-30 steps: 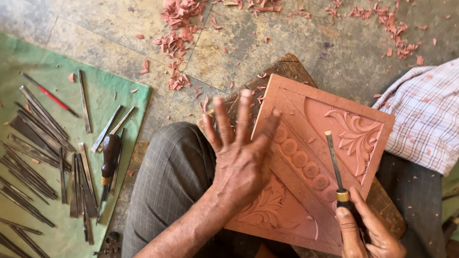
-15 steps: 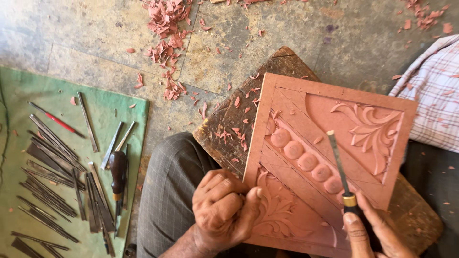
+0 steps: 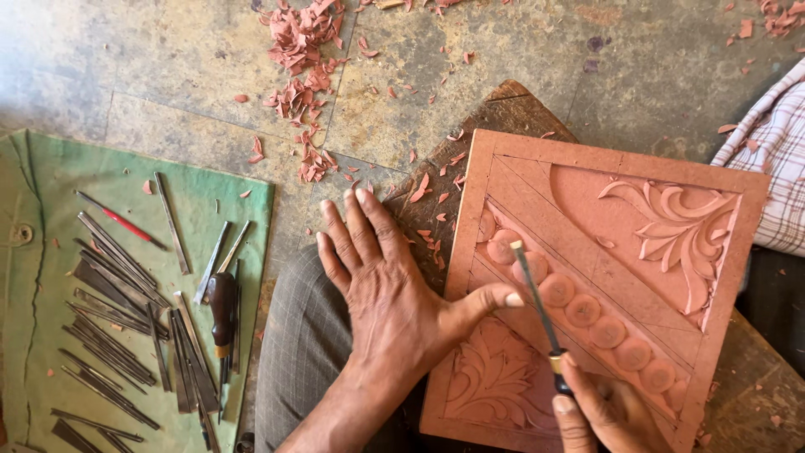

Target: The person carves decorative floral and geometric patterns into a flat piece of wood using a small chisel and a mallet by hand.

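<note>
While the carved wooden panel point(image 3: 604, 277) lies tilted on a dark wooden board point(image 3: 470, 168) over the stone floor point(image 3: 168, 67), the right hand point(image 3: 608, 415) is closed around the handle of a chisel point(image 3: 537, 310) at the panel's lower edge, with the blade reaching up across the panel to a row of round carved beads. The left hand point(image 3: 390, 294) lies flat and released just left of the panel, fingers spread over the edge of the board and a grey-trousered knee point(image 3: 306, 352), and its thumb point(image 3: 482, 300) presses on the panel's left side above a carved leaf scroll. Reddish wood shavings point(image 3: 302, 50) are scattered on the floor beyond the panel's upper left. Well to the left of the panel, a green cloth point(image 3: 50, 193) carries many metal carving tools point(image 3: 126, 319). A checked cloth point(image 3: 776, 159) lies just past the panel's right corner.
</note>
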